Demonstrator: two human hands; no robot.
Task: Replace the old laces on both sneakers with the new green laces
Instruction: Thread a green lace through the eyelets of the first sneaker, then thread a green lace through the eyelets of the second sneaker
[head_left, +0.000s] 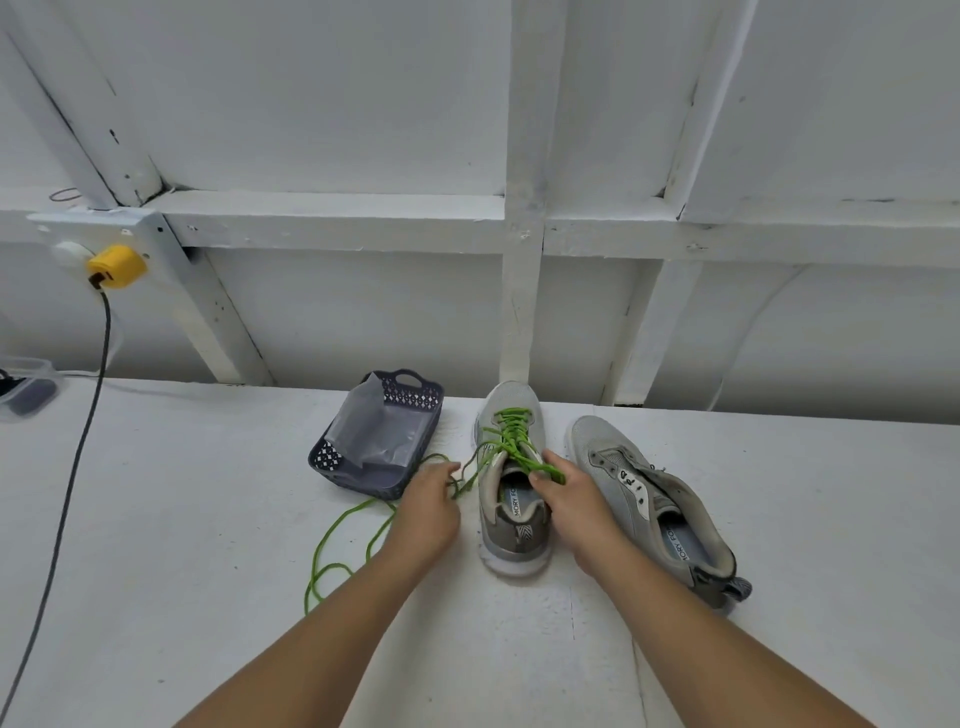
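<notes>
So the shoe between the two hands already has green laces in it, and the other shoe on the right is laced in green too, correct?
Not quite. The shoe between the hands does carry the green lace, held by the left hand and right hand. But the head view shows the other shoe on the right with bare eyelets and no green lace in it.

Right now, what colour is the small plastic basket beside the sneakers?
The small lattice-sided plastic basket is dark grey-blue with a pale diamond cut-out pattern, seen best in the head view.
</notes>
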